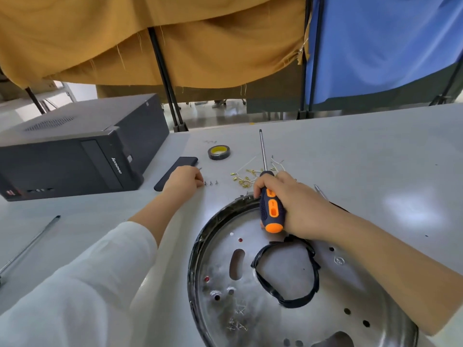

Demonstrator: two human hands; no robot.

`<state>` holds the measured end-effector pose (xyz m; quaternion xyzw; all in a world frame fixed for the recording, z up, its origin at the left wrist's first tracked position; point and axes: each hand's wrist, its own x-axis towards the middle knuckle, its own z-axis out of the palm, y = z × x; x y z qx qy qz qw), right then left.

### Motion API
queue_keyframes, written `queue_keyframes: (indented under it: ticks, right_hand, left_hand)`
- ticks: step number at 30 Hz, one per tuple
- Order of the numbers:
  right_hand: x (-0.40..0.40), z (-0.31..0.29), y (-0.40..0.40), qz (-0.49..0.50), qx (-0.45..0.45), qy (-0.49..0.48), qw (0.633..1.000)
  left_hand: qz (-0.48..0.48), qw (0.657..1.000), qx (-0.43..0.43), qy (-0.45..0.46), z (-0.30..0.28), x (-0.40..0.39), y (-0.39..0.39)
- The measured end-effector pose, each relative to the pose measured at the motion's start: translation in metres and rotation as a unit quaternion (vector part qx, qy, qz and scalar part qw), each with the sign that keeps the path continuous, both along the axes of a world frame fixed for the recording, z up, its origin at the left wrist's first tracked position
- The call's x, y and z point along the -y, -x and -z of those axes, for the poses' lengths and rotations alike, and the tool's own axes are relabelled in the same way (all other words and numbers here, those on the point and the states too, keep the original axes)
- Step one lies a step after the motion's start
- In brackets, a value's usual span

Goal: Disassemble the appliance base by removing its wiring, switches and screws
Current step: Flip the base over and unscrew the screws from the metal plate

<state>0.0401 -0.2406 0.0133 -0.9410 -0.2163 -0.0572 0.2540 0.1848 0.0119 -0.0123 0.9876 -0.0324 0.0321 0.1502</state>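
— Where is the appliance base and what does it look like?

— It lies flat on the grey table, close to the person, in the lower middle and right of the head view. It is a round, shallow metal pan, shiny inside, with a dark, rough-edged rim. Its floor is pierced by small round holes and one long oval slot, and a ragged loop of black material sits on the middle (it may be a gasket or tape; I cannot tell which). A few small pale scraps lie on the floor of the pan near its front edge.

— And the hands?

— The right hand hangs over the far rim of the base, fingers wrapped round the blue-and-orange handle of a screwdriver, whose shaft points away across the table. The left hand reaches out to the left of the base, fingers curled down at a row of small screws; whether they pinch one is hidden.

— What else is out there?

— Brass terminals with white wires beyond the screwdriver handle, a roll of tape, a flat dark bar by the left hand, and a black computer case on the left.
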Motion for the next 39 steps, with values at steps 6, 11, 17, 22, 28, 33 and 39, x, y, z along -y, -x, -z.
queue_keyframes:
  ticks: [6, 11, 17, 22, 28, 33, 39]
  right_hand:
    - [0.001, -0.016, 0.008, -0.018, -0.003, -0.073, 0.997]
    - [0.012, -0.062, 0.026, -0.019, -0.107, -0.231, 0.967]
    - [0.049, -0.078, 0.041, 0.027, -0.263, -0.485, 0.833]
    - [0.084, -0.045, 0.041, 0.237, -0.237, -0.364, 0.869]
    - [0.119, -0.002, 0.049, 0.322, -0.149, -0.113, 0.928]
    - [0.117, 0.035, 0.046, 0.327, -0.092, 0.029, 0.940]
    - [0.113, 0.027, 0.041, 0.342, -0.115, 0.090, 0.928]
  left_hand:
    - [0.017, 1.000, -0.009, 0.020, -0.006, -0.008, 0.012]
    - [0.028, 0.973, -0.012, 0.228, -0.032, 0.006, 0.057]
    - [0.085, 0.909, -0.138, 0.384, -0.046, 0.029, 0.129]
    - [0.060, 0.886, -0.126, 0.442, -0.041, 0.032, 0.160]
    - [0.032, 0.864, -0.149, 0.480, -0.033, 0.034, 0.181]
    - [0.018, 0.856, -0.134, 0.500, -0.031, 0.038, 0.189]
    - [0.011, 0.844, -0.137, 0.519, -0.028, 0.038, 0.193]
